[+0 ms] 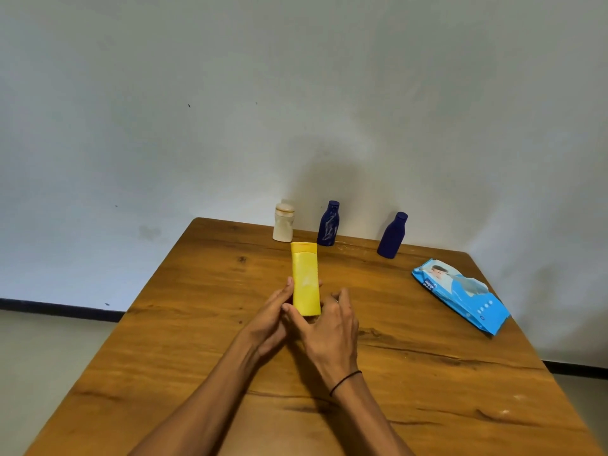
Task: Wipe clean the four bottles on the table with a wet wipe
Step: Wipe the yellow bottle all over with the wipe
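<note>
A yellow bottle [306,278] with an orange cap stands upright at the table's middle, smeared with pale dust. My left hand [269,317] grips its lower left side. My right hand [329,327] touches its base from the right, thumb against the bottom and fingers spread. At the far edge stand a white bottle [283,222], a dusty dark blue bottle [328,224] and a second dark blue bottle [392,235]. A blue wet wipe pack [460,296] lies flat at the right. No loose wipe shows in either hand.
The wooden table [197,357] ends at a grey wall close behind the bottles. Its left edge drops to a light floor. Bare wood lies in front of and left of my hands.
</note>
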{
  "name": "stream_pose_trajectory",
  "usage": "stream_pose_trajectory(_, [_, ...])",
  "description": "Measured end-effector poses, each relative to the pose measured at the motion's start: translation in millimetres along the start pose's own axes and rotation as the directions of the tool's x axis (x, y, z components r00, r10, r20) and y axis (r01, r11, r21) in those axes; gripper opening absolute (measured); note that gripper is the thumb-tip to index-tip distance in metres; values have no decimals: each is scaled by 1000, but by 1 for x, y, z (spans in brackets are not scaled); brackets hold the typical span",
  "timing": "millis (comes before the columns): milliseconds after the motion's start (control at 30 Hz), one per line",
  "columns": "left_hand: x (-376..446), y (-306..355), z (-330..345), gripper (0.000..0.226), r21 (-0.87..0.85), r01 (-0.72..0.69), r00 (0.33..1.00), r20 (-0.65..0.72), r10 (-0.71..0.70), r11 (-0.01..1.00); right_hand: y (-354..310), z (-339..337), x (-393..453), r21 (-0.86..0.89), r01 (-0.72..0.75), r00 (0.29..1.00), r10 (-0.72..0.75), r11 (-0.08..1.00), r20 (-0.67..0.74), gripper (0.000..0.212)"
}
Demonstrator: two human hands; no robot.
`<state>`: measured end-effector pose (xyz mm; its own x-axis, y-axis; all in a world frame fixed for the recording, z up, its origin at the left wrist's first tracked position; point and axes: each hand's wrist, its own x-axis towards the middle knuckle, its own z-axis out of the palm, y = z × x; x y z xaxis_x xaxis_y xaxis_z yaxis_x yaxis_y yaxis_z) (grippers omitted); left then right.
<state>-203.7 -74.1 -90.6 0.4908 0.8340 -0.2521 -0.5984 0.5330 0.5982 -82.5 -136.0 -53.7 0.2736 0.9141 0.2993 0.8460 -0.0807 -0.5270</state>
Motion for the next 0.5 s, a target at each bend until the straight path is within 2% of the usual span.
stream_pose_trajectory(133, [-4,-1,-14,76,-161,39,997,76,-27,986,-7,-12,-7,98,71,994,-79,993,75,75])
stream_pose_trajectory(200, [-4,-4,-13,80,-221,36,991,135,-7,975,-4,-16,-9,126,97,990,-109,987,90,66])
stream_pose_trajectory(300, [-2,-12,-5,83,-254,-5,989,139,42,967,1,-23,-5,120,112,989,-122,986,82,45])
stream_pose_trajectory(400, [2,-19,-3,79,-276,1,985,164,46,961,10,-23,3,242,13,988,-50,970,149,33])
stream_pose_trajectory(500, [6,-22,-5,84,-249,0,980,192,49,969,21,-28,14,443,-163,948,15,882,319,33])
